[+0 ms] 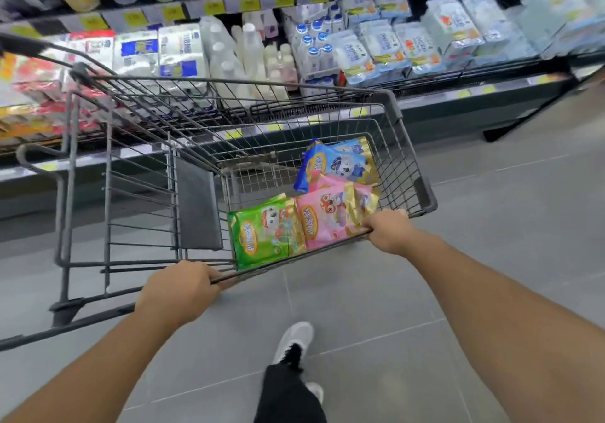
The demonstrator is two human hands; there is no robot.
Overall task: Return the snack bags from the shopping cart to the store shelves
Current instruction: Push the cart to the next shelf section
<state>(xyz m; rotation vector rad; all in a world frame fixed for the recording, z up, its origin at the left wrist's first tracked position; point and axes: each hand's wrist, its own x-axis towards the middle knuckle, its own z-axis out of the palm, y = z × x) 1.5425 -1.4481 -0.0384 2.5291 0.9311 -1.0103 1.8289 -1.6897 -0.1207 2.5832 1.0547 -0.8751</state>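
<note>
Both hands clamped on shopping cart [389, 101] rim: left hand [178, 288], right hand [388, 229]. Three snack bags inside cart: green bag [262, 232], pink bag [330, 216], blue bag [334, 162]. Judged light, soft, crinkly, slippery film; pinch a top seam

Bare arms, blk trousers [289, 396], wht sneakers [294, 340]

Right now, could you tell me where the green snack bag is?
In the head view, the green snack bag lies in the shopping cart, at the near left of the basket, beside the pink snack bag on its right.
</note>
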